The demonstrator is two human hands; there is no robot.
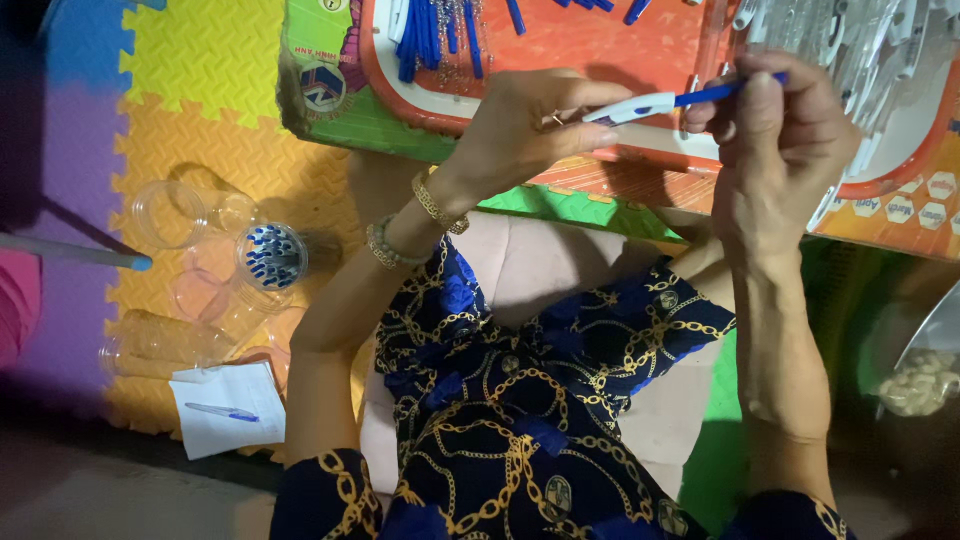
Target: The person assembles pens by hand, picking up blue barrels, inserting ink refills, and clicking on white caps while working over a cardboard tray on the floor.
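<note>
Both my forearms reach forward from my lap and angle in toward each other, bare to the elbows. My left hand (525, 125) is turned palm-inward, the wrist bent back a little, its thumb and forefinger pinched together in a tight grip with the other fingers curled loosely beneath. My right hand (775, 130) stands higher on a straight wrist, knuckles toward me, all its fingers folded in a closed grip, just beside my left fingertips.

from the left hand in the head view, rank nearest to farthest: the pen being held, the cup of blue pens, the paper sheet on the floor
1. Pen, held at the left hand fingertips, over the tray.
2. Cup of blue pens, lower left on the foam mat.
3. Paper sheet, farther down-left, past the cup.
</note>
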